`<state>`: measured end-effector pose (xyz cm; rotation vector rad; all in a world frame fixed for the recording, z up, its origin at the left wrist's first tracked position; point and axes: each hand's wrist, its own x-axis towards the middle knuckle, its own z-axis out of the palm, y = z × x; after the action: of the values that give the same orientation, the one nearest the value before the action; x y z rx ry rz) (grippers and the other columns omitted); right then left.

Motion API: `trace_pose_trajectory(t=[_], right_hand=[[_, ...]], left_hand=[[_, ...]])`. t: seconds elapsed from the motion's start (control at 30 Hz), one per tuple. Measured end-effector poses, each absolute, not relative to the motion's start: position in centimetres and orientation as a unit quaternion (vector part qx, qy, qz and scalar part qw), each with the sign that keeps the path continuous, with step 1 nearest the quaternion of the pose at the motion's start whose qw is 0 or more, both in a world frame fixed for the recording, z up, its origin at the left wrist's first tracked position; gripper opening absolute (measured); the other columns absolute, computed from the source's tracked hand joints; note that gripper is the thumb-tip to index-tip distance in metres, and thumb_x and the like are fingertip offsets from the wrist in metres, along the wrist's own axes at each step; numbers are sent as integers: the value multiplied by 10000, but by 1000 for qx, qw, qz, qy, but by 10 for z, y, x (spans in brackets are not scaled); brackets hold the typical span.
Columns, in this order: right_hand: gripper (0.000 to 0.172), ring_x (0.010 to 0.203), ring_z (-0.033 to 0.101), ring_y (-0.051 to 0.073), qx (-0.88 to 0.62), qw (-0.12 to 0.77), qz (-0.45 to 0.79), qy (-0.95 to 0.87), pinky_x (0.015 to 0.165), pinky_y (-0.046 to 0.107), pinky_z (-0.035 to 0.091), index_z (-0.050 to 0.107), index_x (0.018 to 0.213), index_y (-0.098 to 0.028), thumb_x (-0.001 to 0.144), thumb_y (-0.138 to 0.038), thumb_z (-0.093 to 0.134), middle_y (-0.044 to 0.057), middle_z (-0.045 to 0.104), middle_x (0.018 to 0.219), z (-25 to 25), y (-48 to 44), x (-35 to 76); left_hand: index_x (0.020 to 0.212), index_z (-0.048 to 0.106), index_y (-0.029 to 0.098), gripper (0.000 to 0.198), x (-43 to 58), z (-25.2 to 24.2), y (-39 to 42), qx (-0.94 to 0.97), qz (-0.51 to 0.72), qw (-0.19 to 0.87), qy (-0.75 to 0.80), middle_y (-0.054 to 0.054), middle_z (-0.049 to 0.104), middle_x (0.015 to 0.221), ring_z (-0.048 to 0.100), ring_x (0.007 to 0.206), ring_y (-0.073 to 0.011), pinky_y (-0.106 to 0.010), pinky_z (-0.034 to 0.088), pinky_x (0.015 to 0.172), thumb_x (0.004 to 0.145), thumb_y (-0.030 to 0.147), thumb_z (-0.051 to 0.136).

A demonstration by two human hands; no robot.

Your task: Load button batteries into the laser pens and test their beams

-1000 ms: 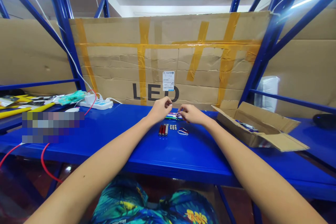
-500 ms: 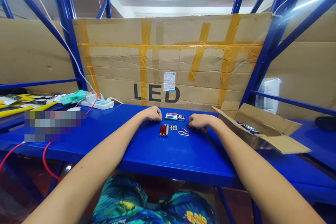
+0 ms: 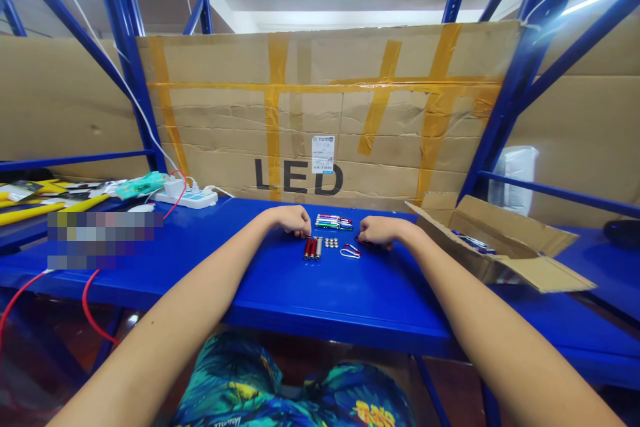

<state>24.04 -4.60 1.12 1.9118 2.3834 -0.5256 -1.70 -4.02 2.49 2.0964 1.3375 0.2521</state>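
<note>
My left hand (image 3: 295, 220) is closed, its fingertips at the top end of the leftmost red metal tube (image 3: 307, 249). Another red tube and a silver tube (image 3: 319, 249) lie alongside in a row. Whether the fingers pinch anything is too small to tell. Small silver button cells (image 3: 331, 243) sit in a tight group right of the tubes. Behind them lies a bundle of coloured pen-like sticks (image 3: 334, 221). My right hand (image 3: 379, 231) is closed over a dark red carabiner (image 3: 359, 240), mostly hidden by the fingers. A red and silver carabiner (image 3: 350, 251) lies just left of it.
On the right stands an open cardboard box (image 3: 480, 260) with blue items inside. A white power strip (image 3: 190, 196) and yellow-handled items (image 3: 30, 213) are at the left. A large cardboard sheet (image 3: 225, 127) closes off the back of the blue table (image 3: 340, 300).
My left hand has moved slightly right and down, bringing its fingertips to the top of the red tubes. My right hand stays almost in place at the carabiner.
</note>
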Motion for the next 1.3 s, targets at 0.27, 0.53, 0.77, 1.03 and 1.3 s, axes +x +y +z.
trace_pose_trajectory(t=[0.27, 0.53, 0.77, 1.03, 1.3], right_hand=[[157, 388, 492, 160, 617, 4, -176, 767, 417, 303, 416, 552, 718, -176, 720, -319, 617, 32, 542, 523, 11, -46, 240], [121, 482, 573, 162, 630, -9, -161, 760, 448, 276, 460, 590, 819, -154, 745, -249, 576, 68, 627, 682, 13, -47, 236], [134, 536, 592, 131, 584, -23, -176, 792, 470, 223, 448, 594, 837, -162, 739, -104, 523, 44, 633, 725, 16, -54, 230], [69, 505, 580, 129, 553, -39, -217, 804, 459, 223, 435, 568, 751, -158, 742, -118, 514, 31, 626, 645, 17, -60, 227], [134, 518, 595, 145, 569, -84, -172, 800, 502, 243, 423, 636, 827, -150, 761, -137, 521, 47, 661, 659, 13, -49, 233]], left_hand=[[581, 667, 190, 69, -16, 26, -42, 813, 89, 309, 484, -7, 591, 531, 486, 521, -122, -232, 280, 468, 572, 189, 599], [692, 640, 167, 98, -20, 19, -28, 796, 92, 307, 514, -29, 678, 707, 575, 599, -129, -222, 346, 498, 641, 221, 576], [735, 636, 173, 84, -18, -7, -9, 804, 164, 95, 563, -74, 705, 860, 621, 789, -191, -265, 434, 679, 722, 180, 553], [771, 643, 191, 82, -15, -16, -3, 815, 172, 62, 550, -65, 709, 875, 624, 800, -207, -273, 436, 702, 746, 193, 565], [764, 653, 175, 113, -14, -16, -2, 823, 208, 63, 524, -65, 704, 851, 620, 788, -193, -273, 431, 696, 754, 165, 541]])
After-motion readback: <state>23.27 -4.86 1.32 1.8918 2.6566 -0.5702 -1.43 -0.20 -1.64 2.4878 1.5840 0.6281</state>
